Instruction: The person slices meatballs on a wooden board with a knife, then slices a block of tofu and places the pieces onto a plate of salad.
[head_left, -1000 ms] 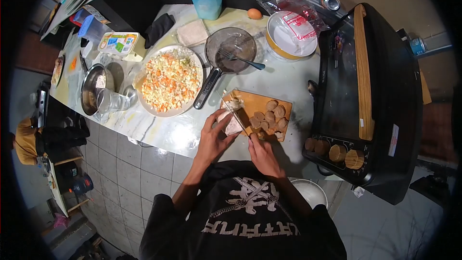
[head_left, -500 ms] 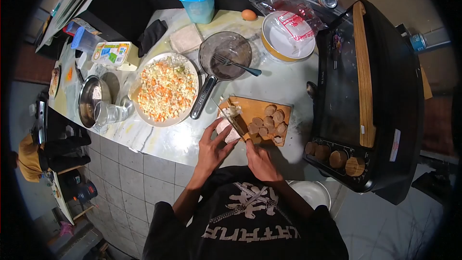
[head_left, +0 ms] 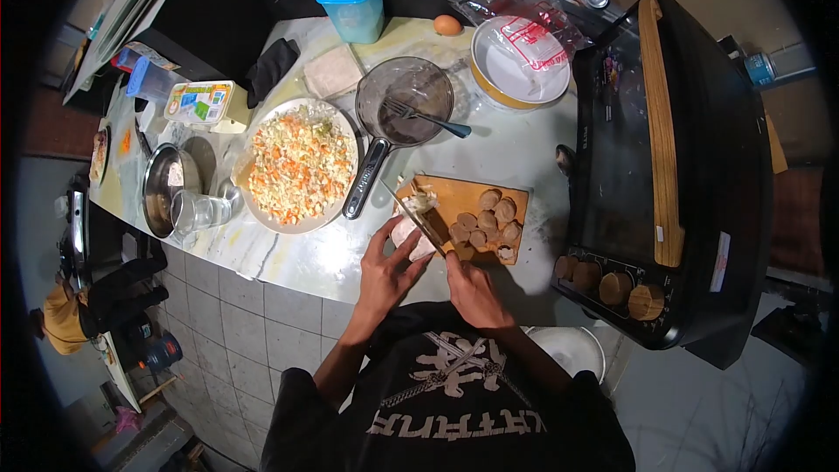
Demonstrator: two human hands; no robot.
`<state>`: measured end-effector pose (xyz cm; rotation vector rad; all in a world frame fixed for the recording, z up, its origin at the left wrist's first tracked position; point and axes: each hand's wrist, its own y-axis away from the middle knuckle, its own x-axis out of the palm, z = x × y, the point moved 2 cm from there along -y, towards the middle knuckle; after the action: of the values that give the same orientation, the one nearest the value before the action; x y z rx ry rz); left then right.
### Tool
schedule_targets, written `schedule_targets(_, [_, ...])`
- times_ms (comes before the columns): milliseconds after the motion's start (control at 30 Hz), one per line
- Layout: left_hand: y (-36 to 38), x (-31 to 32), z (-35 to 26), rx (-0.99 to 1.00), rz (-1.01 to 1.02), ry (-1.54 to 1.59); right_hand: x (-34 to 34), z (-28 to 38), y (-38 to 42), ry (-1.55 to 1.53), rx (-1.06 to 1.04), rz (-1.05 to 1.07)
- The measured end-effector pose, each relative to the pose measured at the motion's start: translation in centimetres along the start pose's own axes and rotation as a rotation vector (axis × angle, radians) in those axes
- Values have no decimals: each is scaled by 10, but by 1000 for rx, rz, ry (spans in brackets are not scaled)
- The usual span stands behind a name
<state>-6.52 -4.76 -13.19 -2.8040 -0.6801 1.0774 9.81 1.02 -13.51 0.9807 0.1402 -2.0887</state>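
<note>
My right hand (head_left: 473, 290) grips the handle of a knife (head_left: 430, 228). Its blade slants up and left across the wooden cutting board (head_left: 456, 194). With bent fingers, my left hand (head_left: 384, 274) holds a pale pink, meat-like piece (head_left: 407, 235) against the near side of the blade, at the board's left edge. Small pale cut bits (head_left: 423, 201) lie on the far side of the blade. Several brown, rounded pieces (head_left: 489, 220) are grouped on the right half of the board.
A plate of chopped carrot and pale bits (head_left: 301, 162), a saucepan (head_left: 405, 114) holding a fork (head_left: 428, 120), and a white bowl (head_left: 507, 79) stand beyond the board. A black toaster oven (head_left: 699, 175) flanks the right. A glass (head_left: 194, 210) stands near the left edge.
The view has shifted slightly. Both hands, the knife and the pink piece stay in nearly the same place on the board.
</note>
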Motion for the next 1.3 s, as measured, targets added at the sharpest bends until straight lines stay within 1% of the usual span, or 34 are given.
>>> schedule_targets(267, [-1,-1,-3,-7,1,-7,9,-8,3,60,11,14])
schedule_targets(333, [-2,-1,-4,-7,-2,-4,11,-11,2,47,43,62])
schedule_targets(467, [-1,-1,-4,-13,-4,-9,6,-6,2,26,49,67])
schedule_targets(567, [-2,-1,-5,-8,6,-14,1,-2,2,45,107,109])
schedule_targets(633, [-2,-2,-5,-9,11,-21,5,-5,2,41,19,8])
schedule_targets(767, [-2,-1,-6,-26,14,-8,2,-4,2,97,46,63])
schedule_targets(833, [-1,-2,-5,-31,14,-7,4,-6,1,78,-50,-50])
schedule_targets(867, [0,-1,-4,-32,10,-9,5,-7,2,77,-48,-48])
schedule_targets(933, [0,0,-3,-33,6,-9,4,-6,2,121,-108,-114])
schedule_targets(967, [-1,0,-4,-33,5,-10,3,-5,1,121,-107,-114])
schedule_targets(1033, [-1,-1,-5,-34,3,-11,2,-3,-3,146,-33,-34])
schedule_targets(1167, [-1,-1,-5,-50,0,12,0,-1,-7,195,-26,3])
schedule_targets(1233, [-1,-1,-5,-53,-1,10,-3,2,-8,297,-63,1])
schedule_targets(1300, [-1,-1,-5,-63,9,19,-6,4,-8,260,-66,0])
